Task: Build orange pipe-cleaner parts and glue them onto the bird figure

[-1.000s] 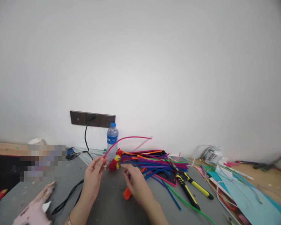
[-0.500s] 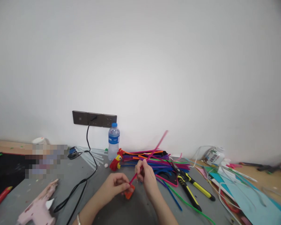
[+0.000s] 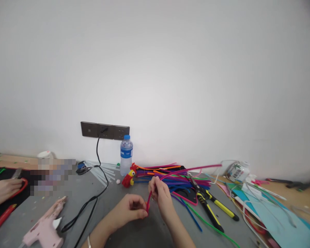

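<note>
Over the grey tabletop (image 3: 119, 193), the left hand (image 3: 129, 209) pinches a long magenta fuzzy stem (image 3: 206, 167) low down, between thumb and fingertips. Higher up, the right hand (image 3: 161, 193) has its curled fingers and thumb closed on it; the free end arcs rightward above a pile of multicoloured fuzzy stems (image 3: 167, 182). Beyond the hands, a small red-and-yellow bird-like figure (image 3: 127, 179) sits beside a clear blue-capped plastic bottle (image 3: 126, 162).

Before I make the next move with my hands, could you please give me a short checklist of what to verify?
1. Left hand grips the pink pipe cleaner: ok, between thumb and fingers.
2. Right hand grips it too: ok, farther up.
3. Pliers apart from both hands: ok, lying to the right.
4. Bottle upright and capped: ok.
5. Glue gun cold: cannot tell.
</note>
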Action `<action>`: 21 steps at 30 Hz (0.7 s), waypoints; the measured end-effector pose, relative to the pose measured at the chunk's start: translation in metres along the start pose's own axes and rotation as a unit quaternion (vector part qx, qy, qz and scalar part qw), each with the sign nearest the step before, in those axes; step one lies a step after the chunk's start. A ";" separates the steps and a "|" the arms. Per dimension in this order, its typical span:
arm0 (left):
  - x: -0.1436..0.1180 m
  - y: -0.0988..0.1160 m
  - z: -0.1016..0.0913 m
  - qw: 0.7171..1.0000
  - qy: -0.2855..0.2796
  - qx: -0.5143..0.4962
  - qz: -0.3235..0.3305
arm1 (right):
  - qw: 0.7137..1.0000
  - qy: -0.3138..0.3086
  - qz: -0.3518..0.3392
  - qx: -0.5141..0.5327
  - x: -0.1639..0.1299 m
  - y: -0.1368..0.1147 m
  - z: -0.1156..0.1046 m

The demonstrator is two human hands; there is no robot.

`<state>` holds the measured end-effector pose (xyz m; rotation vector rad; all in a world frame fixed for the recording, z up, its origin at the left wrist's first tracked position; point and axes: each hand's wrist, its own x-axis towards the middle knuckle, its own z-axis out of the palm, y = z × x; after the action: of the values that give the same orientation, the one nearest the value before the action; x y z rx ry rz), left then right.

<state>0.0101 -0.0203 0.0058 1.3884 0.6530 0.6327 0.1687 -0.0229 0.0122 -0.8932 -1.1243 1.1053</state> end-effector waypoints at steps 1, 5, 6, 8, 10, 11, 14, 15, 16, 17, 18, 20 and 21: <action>0.000 0.000 0.000 1.000 -0.001 0.000 -0.001 | 1.000 -0.001 -0.002 -0.002 0.000 0.000 0.000; -0.001 -0.002 0.001 1.000 -0.002 0.013 -0.010 | 1.000 -0.010 0.006 0.007 -0.001 -0.001 0.001; -0.001 -0.002 0.002 1.000 -0.003 0.017 -0.013 | 1.000 -0.013 0.008 0.012 -0.002 -0.001 0.002; -0.001 -0.003 0.002 1.000 -0.005 0.025 -0.014 | 1.000 -0.019 0.008 0.020 -0.002 -0.003 0.003; 0.000 -0.005 0.001 0.999 0.005 0.032 -0.015 | 1.000 -0.013 0.005 0.020 -0.003 -0.005 0.004; 0.001 -0.005 0.000 0.999 0.012 0.032 -0.014 | 1.000 -0.005 0.002 0.015 -0.003 -0.005 0.004; 0.003 -0.004 -0.002 0.999 0.048 0.025 -0.003 | 0.999 0.040 -0.008 -0.004 -0.002 -0.007 0.002; 0.003 -0.003 -0.003 0.997 0.068 0.022 0.004 | 0.999 0.052 -0.009 -0.007 -0.001 -0.006 0.001; 0.003 -0.001 -0.005 0.996 0.092 0.017 0.011 | 0.998 0.061 -0.011 -0.009 -0.001 -0.006 -0.001; 0.003 0.001 -0.006 0.992 0.122 0.009 0.021 | 0.997 0.069 -0.013 -0.012 0.000 -0.006 -0.002; 0.003 0.002 -0.007 0.987 0.155 -0.002 0.033 | 0.997 0.073 -0.017 -0.019 0.001 -0.005 -0.004; 0.004 0.004 -0.011 0.972 0.224 -0.033 0.060 | 0.996 0.068 -0.026 -0.047 0.002 -0.005 -0.005; 0.004 0.004 -0.013 0.961 0.260 -0.053 0.071 | 0.995 0.062 -0.030 -0.066 0.002 -0.006 -0.005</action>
<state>0.0035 -0.0085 0.0091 1.1779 0.9231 1.1532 0.1749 -0.0225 0.0168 -1.0108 -1.1227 0.9229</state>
